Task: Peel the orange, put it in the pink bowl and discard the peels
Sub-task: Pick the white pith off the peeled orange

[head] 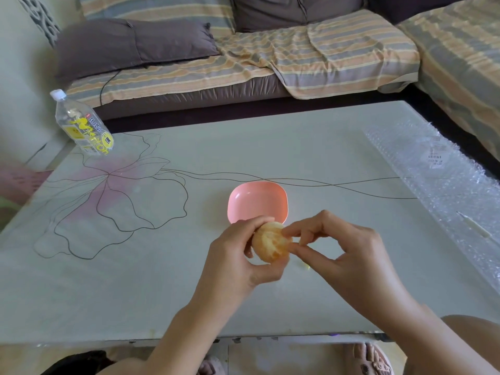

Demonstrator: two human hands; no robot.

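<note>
Pretty bright, soft daylight all over, kinda washed out with a pale greenish cast; can't tell where it's coming from. Barely any shadows on the table [135, 293]. The pink bowl [243, 209] has a small white highlight inside, and the bubble wrap [446, 190] at the table's right edge glints. Wide-angle lens bends the table's edges and the sofa [270, 58]; far left is smeary.

The left hand [238, 255] covers the left side and underside of the orange [272, 243]. Fingertips of the right hand [343, 247] hide its right edge; whether they pinch a shred of pith or only touch the fruit is too small to tell. The pink bowl [257, 198] has its near rim hidden behind fingers and orange. A pale scrap [305, 266] just below the right hand is blurred. Print on the bottle [84, 125], upper left, is unreadable. The bubble wrap [446, 190] runs off the right edge.
</note>
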